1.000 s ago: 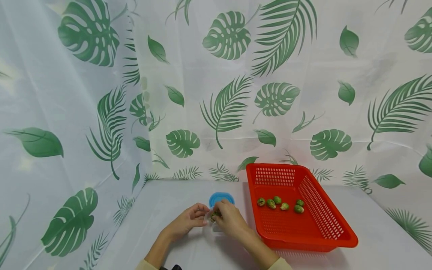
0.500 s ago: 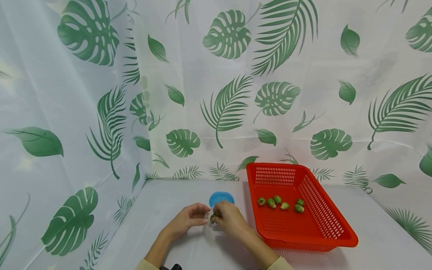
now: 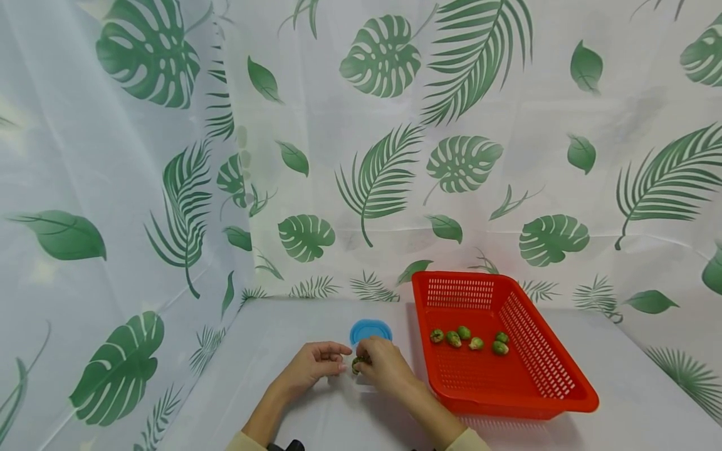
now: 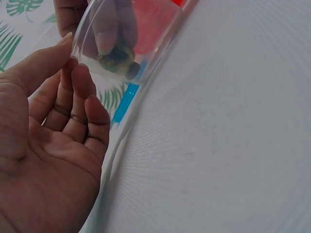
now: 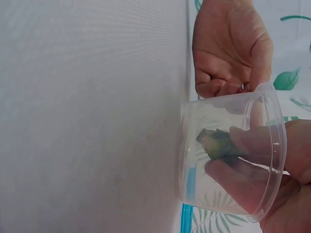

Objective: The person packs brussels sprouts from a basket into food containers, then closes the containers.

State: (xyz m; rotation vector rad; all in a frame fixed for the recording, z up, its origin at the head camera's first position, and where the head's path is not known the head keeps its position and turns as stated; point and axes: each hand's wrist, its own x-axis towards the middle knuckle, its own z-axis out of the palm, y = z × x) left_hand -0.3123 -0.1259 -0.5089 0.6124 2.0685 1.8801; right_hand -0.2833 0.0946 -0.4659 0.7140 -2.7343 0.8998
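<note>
A clear plastic tub point(image 5: 228, 111) stands upright on the white table, partly hidden by the hands in the head view. My left hand point(image 3: 307, 369) pinches its rim between thumb and fingers, which the left wrist view shows at the tub point(image 4: 155, 53). Reaching in over the rim, my right hand point(image 3: 389, 368) holds a Brussels sprout point(image 5: 217, 144) between thumb and fingers. Through the clear wall, the sprout appears inside the tub, low down. Whether it touches the bottom, I cannot tell.
Just behind the tub lies a round blue lid point(image 3: 370, 329). To the right is a red perforated plastic basket point(image 3: 468, 379) with several Brussels sprouts point(image 3: 454, 339) on its floor. A leaf-patterned white sheet point(image 3: 389, 188) hangs behind the table and on the left.
My left fingers have shifted slightly at the tub's rim. The right hand and its sprout stay in nearly the same place over the last second.
</note>
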